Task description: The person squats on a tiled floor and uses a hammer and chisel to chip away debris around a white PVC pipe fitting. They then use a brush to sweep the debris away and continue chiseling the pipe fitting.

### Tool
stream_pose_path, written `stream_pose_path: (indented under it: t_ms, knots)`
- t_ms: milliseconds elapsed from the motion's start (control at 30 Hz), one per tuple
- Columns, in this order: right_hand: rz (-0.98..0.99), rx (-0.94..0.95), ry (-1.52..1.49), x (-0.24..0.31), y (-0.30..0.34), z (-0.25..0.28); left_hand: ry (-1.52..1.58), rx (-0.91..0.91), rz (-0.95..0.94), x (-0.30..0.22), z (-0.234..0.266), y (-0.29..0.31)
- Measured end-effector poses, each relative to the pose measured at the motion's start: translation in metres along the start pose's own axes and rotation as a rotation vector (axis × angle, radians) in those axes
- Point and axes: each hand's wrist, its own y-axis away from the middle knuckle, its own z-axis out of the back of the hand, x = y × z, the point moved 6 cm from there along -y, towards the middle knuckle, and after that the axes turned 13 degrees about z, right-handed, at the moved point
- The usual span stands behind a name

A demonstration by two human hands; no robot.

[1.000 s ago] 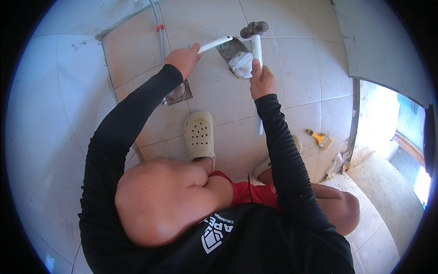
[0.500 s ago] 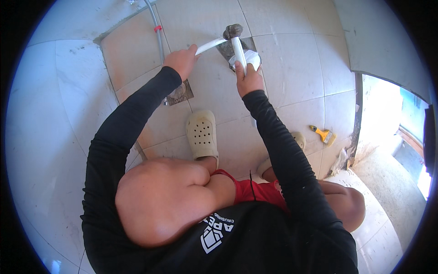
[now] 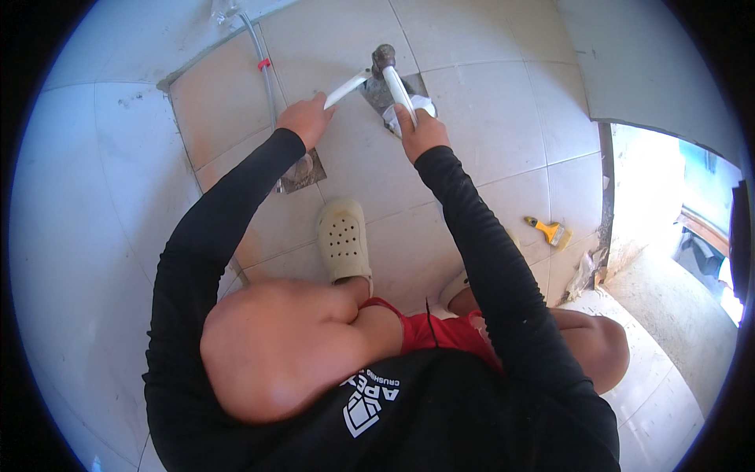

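Observation:
My left hand is closed around a slim white bar, whose far end points at a square cutout in the floor tiles. In my right hand is a hammer with a white handle. Its dark, rounded head is just beyond the bar's far end; whether they touch I cannot tell. White plastic-like material pokes out of the cutout beside the hammer handle, partly hidden by it and my right hand.
A second cutout lies below my left wrist. A grey flexible hose with a red band runs beside the wall. On the right are a yellow-handled paintbrush and a doorway. My cream clog stands on the tiles.
The view has shifted slightly, moving the floor leftward in the picture. The hammer handle slants a little more. Both hands keep their holds.

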Motion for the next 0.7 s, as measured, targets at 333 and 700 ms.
stream_pose_path:
  t_ms: [333, 700]
  knots:
    - [-0.127, 0.061, -0.069, -0.015, 0.018, 0.015, -0.019, -0.031, -0.096, -0.016, 0.01, -0.012]
    - [-0.119, -0.075, -0.255, -0.037, -0.014, 0.029, -0.208, -0.049, -0.141, -0.047, 0.022, -0.036]
